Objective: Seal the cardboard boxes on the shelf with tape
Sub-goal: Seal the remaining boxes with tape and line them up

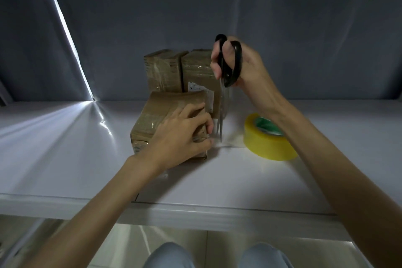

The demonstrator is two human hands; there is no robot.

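Note:
A small taped cardboard box (pixel 161 115) lies on the white shelf (pixel 65 148) near the middle. My left hand (pixel 182 135) presses on its right end, fingers curled over the edge. My right hand (pixel 239 65) grips black-handled scissors (pixel 228 67), blades pointing straight down, tips just right of the box at a strip of clear tape. That strip runs toward a yellow tape roll (pixel 267 139) lying flat to the right. Behind stand two more taped boxes, the left box (pixel 163 69) and the right box (pixel 198 72), upright side by side.
A grey curtain (pixel 282 28) hangs behind the shelf, with a bright gap of light at the left. The shelf's front edge (pixel 195 211) runs across below my forearms. Pale floor tiles and my knees (pixel 217 257) show at the bottom.

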